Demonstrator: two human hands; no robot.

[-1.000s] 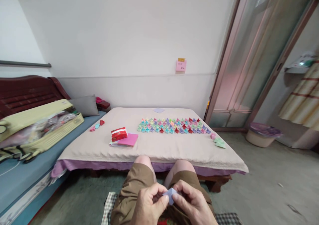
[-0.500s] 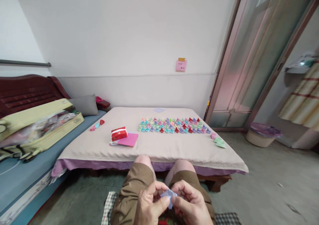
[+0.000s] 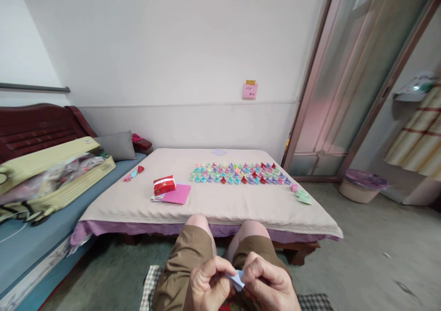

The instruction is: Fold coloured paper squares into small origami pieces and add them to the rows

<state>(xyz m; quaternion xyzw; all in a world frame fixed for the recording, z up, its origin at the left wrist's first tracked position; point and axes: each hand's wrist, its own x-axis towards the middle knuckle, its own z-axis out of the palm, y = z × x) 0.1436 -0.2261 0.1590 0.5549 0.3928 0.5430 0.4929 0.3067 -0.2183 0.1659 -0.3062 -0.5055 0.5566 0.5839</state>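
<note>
A small light-blue folded paper (image 3: 237, 279) is held over my lap, pinched between both hands. My left hand (image 3: 209, 284) grips its left side with thumb and forefinger. On the opposite edge, the fingers of my right hand (image 3: 267, 281) are closed, partly hiding the paper. Beyond my knees, rows of colourful folded paper pieces (image 3: 237, 174) stand on the cloth-covered low table (image 3: 220, 205).
On the table lie a red tissue pack (image 3: 164, 185), pink paper sheets (image 3: 179, 194), green papers (image 3: 303, 197) and a pale-blue sheet (image 3: 219, 152). An open yellow suitcase (image 3: 69, 182) rests at left; a bin (image 3: 361, 187) stands on the right.
The light-blue paper has been turned and tilted between my fingers, so it looks narrower. My right hand's fingers have shifted up onto its right edge.
</note>
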